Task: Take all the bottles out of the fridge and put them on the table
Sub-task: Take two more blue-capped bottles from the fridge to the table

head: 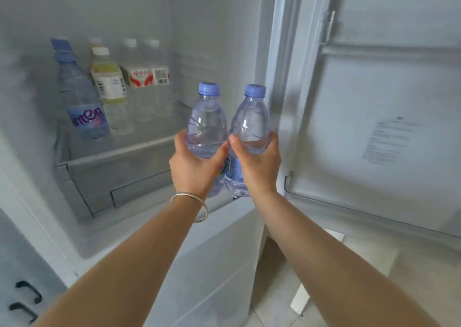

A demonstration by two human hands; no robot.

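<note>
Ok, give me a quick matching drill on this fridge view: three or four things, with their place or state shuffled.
Things:
1. left hand
2. yellow drink bottle
3. fridge door
4. silver bangle

States:
a. swung open at the right
b. on the left wrist
c. grips a blue-capped water bottle
d. stands on the fridge shelf

Pairs: 1-c, 2-d, 3-a, 4-b

Periwinkle caps seen on two clear bottles (pixel 207 124) in the hands; yellow bottle (pixel 109 82), red-white labelled bottle (pixel 139 79) left of the left hand (pixel 197 167).
</note>
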